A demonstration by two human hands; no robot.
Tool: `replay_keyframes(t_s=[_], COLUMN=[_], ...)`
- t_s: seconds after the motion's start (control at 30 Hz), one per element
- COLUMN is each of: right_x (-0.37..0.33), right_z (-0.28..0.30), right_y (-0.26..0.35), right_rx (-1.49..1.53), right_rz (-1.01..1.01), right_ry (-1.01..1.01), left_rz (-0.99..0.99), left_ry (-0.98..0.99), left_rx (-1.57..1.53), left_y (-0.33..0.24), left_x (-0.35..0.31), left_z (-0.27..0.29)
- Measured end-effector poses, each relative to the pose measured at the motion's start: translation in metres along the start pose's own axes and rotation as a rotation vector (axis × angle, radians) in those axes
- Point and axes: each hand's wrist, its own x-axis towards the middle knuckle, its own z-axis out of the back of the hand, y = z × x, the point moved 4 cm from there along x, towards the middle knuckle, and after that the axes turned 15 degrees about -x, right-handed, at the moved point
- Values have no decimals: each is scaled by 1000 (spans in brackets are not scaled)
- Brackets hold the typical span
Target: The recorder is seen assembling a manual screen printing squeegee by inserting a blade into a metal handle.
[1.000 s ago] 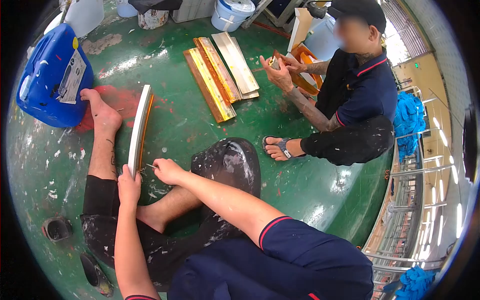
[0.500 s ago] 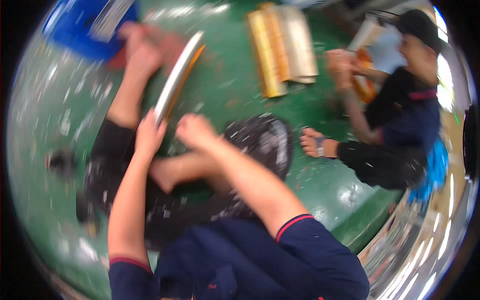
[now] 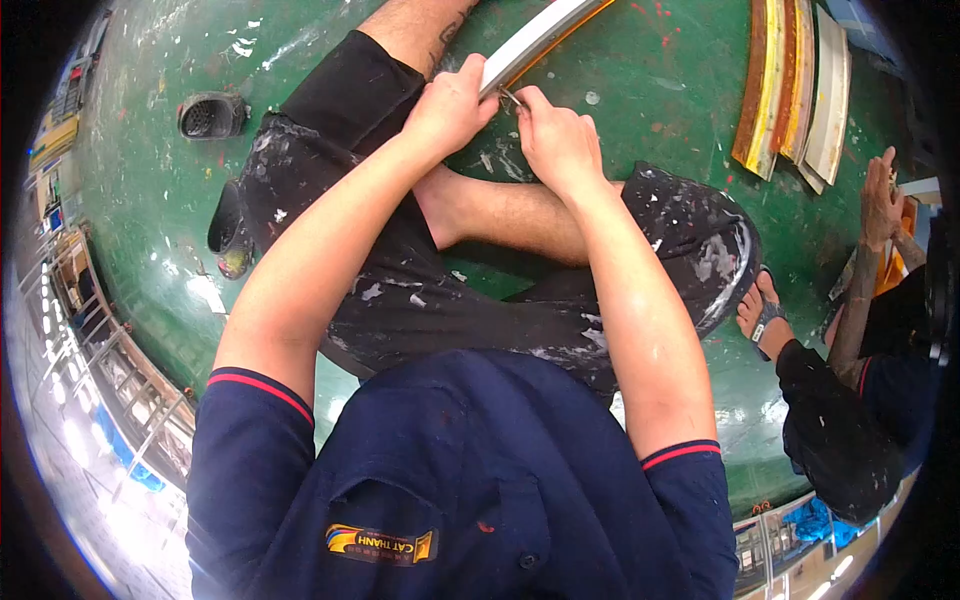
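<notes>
A long, curved white strip with an orange edge runs from my hands up past the top of the view. My left hand is closed around its near end. Close beside it, my right hand pinches a small, thin metal piece whose tip is by that same end. What kind of piece it is cannot be made out, as my fingers cover most of it.
My crossed legs in paint-spotted black trousers lie under my arms. Several curved yellow, brown and white strips rest on the green floor at the far right. Black clogs lie at left. A co-worker's hand and sandalled foot are at right.
The view has swung, so the strip and my hands appear farther right and higher. My right hand has come up against the strip's near end, and a thin metal piece now shows in it.
</notes>
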Motion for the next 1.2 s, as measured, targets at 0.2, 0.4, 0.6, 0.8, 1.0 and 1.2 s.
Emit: replay_keyframes(t_s=[0.2, 0.4, 0.6, 0.8, 1.0, 1.2], right_x=[0, 0, -1, -1, -1, -6], right_z=[2, 2, 2, 3, 3, -9], right_y=[-4, -3, -8, -4, -2, -5], right_rx=[22, 38, 87, -47, -106, -128], right_rz=[17, 3, -58, -36, -42, -11], right_ry=[-28, -17, -29, -43, -95, -118], left_rz=[-8, -11, -1, -4, -39, 30], left_ry=[-23, -33, -33, -35, -60, 0], left_rx=[1, 9, 57, 74, 96, 92], left_y=[-8, -12, -16, -16, -13, -19], left_x=[1, -1, -1, 0, -3, 1], left_z=[-4, -3, -7, -9, -8, -9])
